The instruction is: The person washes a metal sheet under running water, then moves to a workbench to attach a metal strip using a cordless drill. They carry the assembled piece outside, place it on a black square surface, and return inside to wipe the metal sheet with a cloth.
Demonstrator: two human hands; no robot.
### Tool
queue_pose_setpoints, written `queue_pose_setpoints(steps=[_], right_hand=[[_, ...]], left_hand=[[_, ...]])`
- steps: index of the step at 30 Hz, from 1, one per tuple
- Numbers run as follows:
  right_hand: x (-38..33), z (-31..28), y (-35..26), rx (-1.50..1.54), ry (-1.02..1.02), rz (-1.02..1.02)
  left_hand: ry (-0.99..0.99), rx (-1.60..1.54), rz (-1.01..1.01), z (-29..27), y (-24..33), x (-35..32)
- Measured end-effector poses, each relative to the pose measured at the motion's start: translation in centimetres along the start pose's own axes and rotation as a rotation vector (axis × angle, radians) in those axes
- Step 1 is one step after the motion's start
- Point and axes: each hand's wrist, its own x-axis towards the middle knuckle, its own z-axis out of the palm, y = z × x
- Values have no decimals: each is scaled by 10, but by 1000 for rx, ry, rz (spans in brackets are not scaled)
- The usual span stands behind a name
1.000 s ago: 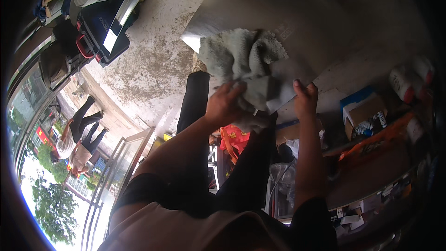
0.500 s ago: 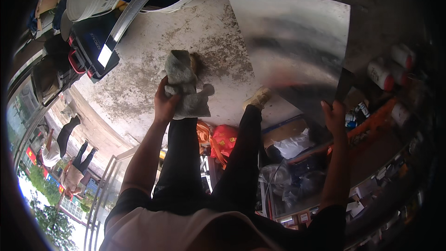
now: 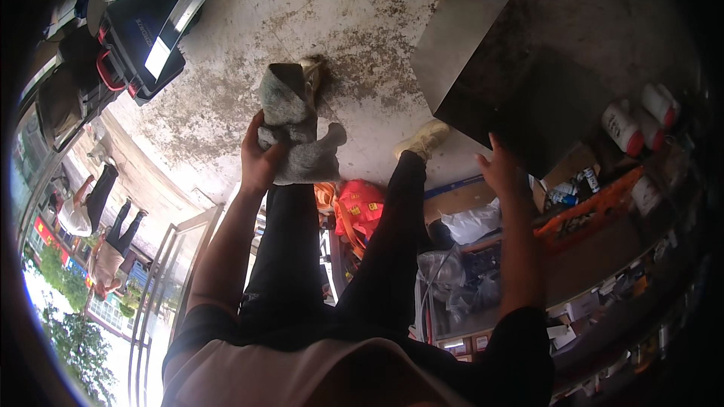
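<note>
A thick grey cloth [image 3: 290, 98], folded and drooping at one side, is held up in my left hand [image 3: 260, 154], thumb pressed against it. Out to the right, my right hand [image 3: 499, 168] grips the lower edge of a metal sheet [image 3: 461, 45]. The sheet looks bent or creased: one face is light grey, while the part nearest the hand [image 3: 520, 109] is dark. Most of the right fingers are hidden by the sheet's edge and shadow.
My shoe [image 3: 424, 139] stands on the stained concrete floor [image 3: 362, 98]. At left lie a dark tool case [image 3: 143, 45] and a long metal strip [image 3: 192, 4]. Red-capped white bottles [image 3: 624, 130] stand at right; below are a red bag [image 3: 360, 207] and shelves with clutter.
The metal sheet has turned, from a broad shiny face to a narrower light face with a dark part. My right hand has shifted left and up. The left hand still holds the cloth.
</note>
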Motion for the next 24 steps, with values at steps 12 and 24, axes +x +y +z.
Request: queue_pose_setpoints(steps=[12,24], right_hand=[[46,-13,-85,627,219,224],[-100,-109,-74,1424,309,255]], left_hand=[[-305,-129,43,14,24,-2],[-245,517,1001,199,114,-2]])
